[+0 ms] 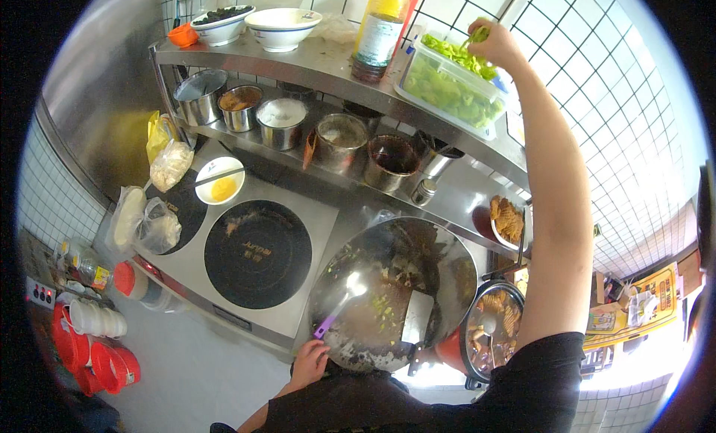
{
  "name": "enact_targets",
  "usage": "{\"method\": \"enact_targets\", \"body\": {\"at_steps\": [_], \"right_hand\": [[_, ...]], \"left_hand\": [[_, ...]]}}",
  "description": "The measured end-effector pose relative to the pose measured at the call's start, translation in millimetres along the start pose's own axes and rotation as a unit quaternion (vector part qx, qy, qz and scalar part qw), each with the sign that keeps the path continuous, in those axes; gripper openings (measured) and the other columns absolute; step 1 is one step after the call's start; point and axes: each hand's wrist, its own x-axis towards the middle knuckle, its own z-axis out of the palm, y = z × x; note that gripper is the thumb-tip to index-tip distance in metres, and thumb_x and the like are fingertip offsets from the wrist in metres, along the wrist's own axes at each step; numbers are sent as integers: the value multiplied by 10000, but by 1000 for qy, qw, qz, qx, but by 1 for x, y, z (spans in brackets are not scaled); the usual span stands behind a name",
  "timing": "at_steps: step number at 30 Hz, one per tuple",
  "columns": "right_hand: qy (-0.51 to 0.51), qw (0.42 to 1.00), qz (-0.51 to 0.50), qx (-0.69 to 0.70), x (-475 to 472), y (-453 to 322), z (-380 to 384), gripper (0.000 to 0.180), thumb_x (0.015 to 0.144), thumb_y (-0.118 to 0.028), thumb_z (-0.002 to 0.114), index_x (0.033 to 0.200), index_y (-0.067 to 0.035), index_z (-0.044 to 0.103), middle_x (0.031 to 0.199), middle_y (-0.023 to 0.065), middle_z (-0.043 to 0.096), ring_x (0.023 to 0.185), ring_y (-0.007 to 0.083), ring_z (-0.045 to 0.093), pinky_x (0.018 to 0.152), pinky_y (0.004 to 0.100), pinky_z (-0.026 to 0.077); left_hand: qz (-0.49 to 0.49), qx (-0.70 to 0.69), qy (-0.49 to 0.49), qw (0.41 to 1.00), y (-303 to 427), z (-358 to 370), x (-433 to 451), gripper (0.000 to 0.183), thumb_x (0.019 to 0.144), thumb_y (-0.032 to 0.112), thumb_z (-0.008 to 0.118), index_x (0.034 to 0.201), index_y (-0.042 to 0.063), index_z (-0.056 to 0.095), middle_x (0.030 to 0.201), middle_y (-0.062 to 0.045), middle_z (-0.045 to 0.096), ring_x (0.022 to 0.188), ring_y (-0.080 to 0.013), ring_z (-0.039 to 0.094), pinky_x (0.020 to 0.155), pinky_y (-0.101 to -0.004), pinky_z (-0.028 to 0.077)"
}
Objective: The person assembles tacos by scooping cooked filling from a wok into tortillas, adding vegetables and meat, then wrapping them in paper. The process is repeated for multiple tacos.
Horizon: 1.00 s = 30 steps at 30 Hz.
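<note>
My right hand (493,44) is raised over a clear plastic container (447,92) on the top steel shelf, with green leafy vegetable (478,34) between its fingers. More chopped greens fill the container. My left hand (310,361) rests by the near-left rim of a large wok (458,299); whether it grips anything is unclear. In the wok are broth and chopped green bits. A ladle with a purple handle (326,323) and a wide metal spatula (418,316) lean inside it.
Left of the wok stands a double cooktop (257,254) with a bowl of beaten egg (224,188) and plastic bags. Metal seasoning pots (279,125) line the lower shelf. A red pot of stew (489,326) sits close to the wok's right, below my right arm.
</note>
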Motion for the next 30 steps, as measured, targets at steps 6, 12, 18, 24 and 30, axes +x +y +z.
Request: {"method": "enact_targets", "body": {"at_steps": [6,12,18,24,30], "right_hand": [[120,955,20,269,-85,-53,-84,496,885,-129,721,1307,67,549,1056,150,714,830,212,685,745,329,597],[-228,911,-36,342,-256,-70,15,290,886,-212,752,1117,-57,670,979,74,719,863,176,693,737,316,574],[-452,862,79,215,-494,-132,266,503,732,-236,782,1203,-121,648,1110,161,692,1039,336,671,934,436,535],[-457,862,84,202,-509,-84,259,758,785,-355,800,1454,-166,499,1305,190,633,1181,358,620,1024,428,491],[-19,967,75,245,-447,31,111,217,904,-221,732,1062,-72,740,934,109,751,817,159,709,767,302,548]], "left_hand": [[-14,38,16,999,-4,-7,-15,217,904,108,637,1114,67,673,1183,-176,615,1129,-378,575,974,-446,468],[-128,-15,-26,991,-15,-17,-46,215,946,100,630,1151,44,660,1237,-129,577,1065,-271,611,869,-338,519],[-141,-11,-67,988,-18,-20,-48,235,946,102,632,1176,55,656,1252,-113,564,1039,-229,616,808,-302,532],[-187,-10,-98,977,-22,-13,-61,250,937,100,653,1185,72,651,1223,-95,566,1075,-212,597,838,-300,518],[-351,-66,-50,933,-73,-7,-102,256,957,147,645,1186,34,654,1083,-79,648,978,-176,622,840,-335,522]]}}
